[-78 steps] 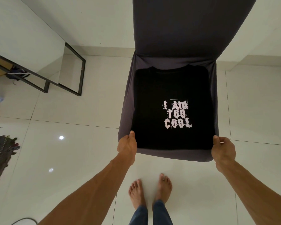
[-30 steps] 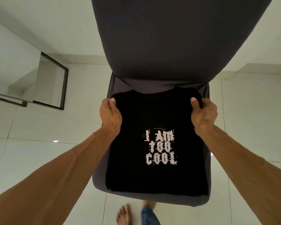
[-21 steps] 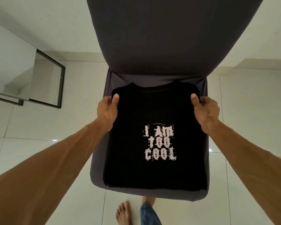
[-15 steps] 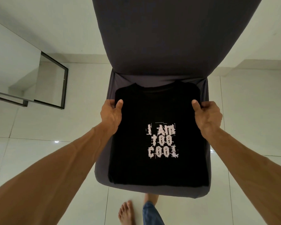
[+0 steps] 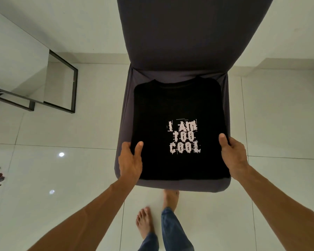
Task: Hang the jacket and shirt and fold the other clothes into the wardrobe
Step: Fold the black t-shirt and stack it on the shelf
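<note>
We have the left hand and right hand clamped on the near side edges of the folded black T-shirt, thumbs on top, probably to lift it flat off the chair seat.

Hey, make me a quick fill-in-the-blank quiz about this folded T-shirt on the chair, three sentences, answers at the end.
1. The folded black T-shirt lies on the seat of a grey ____.
2. Its white print reads "I AM TOO ____".
3. The left hand and right hand grip the shirt's two ____, thumbs on top.

Answers: chair; COOL; sides
</note>
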